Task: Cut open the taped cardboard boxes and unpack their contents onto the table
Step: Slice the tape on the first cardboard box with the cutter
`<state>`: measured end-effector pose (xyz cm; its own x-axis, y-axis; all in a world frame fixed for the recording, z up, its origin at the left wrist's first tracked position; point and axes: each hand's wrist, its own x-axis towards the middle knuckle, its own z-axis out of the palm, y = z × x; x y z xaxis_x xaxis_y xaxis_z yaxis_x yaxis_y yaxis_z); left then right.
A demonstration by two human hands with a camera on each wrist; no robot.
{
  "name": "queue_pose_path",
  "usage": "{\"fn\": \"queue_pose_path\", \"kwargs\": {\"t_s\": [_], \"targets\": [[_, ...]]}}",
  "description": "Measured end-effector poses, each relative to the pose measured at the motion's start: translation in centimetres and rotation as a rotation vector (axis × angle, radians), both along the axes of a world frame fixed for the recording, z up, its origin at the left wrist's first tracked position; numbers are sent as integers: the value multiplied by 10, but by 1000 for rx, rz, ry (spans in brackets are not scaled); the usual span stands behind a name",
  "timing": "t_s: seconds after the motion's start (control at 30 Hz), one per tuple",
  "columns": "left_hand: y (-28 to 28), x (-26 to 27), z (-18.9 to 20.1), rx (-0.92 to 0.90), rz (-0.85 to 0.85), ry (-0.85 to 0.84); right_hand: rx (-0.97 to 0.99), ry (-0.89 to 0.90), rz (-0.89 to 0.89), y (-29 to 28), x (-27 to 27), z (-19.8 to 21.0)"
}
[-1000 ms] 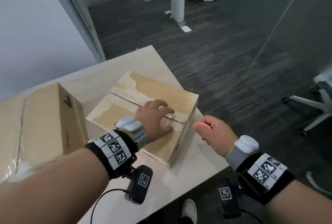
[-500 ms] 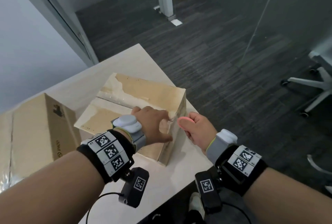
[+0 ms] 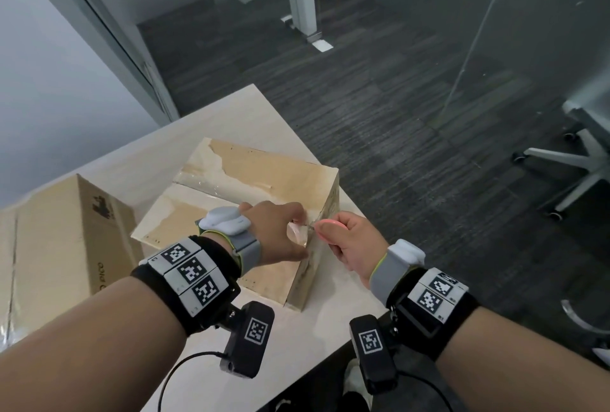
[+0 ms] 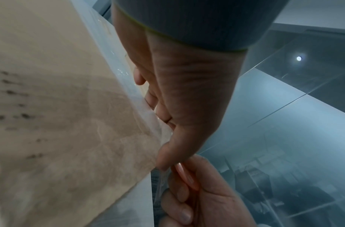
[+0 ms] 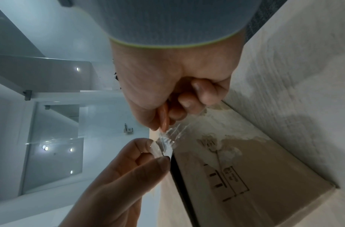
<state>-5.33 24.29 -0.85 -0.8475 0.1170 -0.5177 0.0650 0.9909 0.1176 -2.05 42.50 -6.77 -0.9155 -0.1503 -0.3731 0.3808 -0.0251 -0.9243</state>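
Observation:
A flat cardboard box [image 3: 260,174] sealed with clear tape lies on the pale table [image 3: 237,114] near its right edge. My left hand [image 3: 298,230] rests on the box's top at its right edge. Its thumb and forefinger pinch a loose flap of clear tape [image 5: 163,146]. My right hand [image 3: 330,233] is fisted round a small pink-orange cutter [image 3: 330,224] just right of that edge. The cutter [image 5: 164,119] tip sits against the stretched tape, close to my left fingertips. The left wrist view shows the cutter [image 4: 185,176] just below my left thumb [image 4: 165,158].
A second, taller cardboard box [image 3: 59,233] stands on the table to the left, close to the first. The table's edge drops off right beside my right hand. A white office chair base [image 3: 574,164] stands on the dark carpet at right, behind a glass partition.
My right hand has moved left with the cutter up to the box's right edge. My left hand slid to that edge and took hold of the tape flap.

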Motion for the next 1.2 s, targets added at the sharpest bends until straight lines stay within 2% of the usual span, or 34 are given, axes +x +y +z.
{"fn": "queue_pose_path", "kwargs": {"t_s": [0.27,0.53,0.63,0.73,0.87,1.03,1.2], "targets": [[3,7,7,29,33,6,-76,-12,-75,13,6,6],[4,8,13,75,58,-16,78,81,43,2,5,9],[4,7,15,85,52,-15,92,104,-5,3,5,13],[3,7,16,101,62,-26,72,92,-59,8,4,13],[2,10,18,122,71,-15,-7,-30,16,13,3,9],[3,10,15,137,77,-13,-77,-17,-59,16,5,13],[3,9,15,116,70,-16,-35,21,-95,15,4,14]]}}
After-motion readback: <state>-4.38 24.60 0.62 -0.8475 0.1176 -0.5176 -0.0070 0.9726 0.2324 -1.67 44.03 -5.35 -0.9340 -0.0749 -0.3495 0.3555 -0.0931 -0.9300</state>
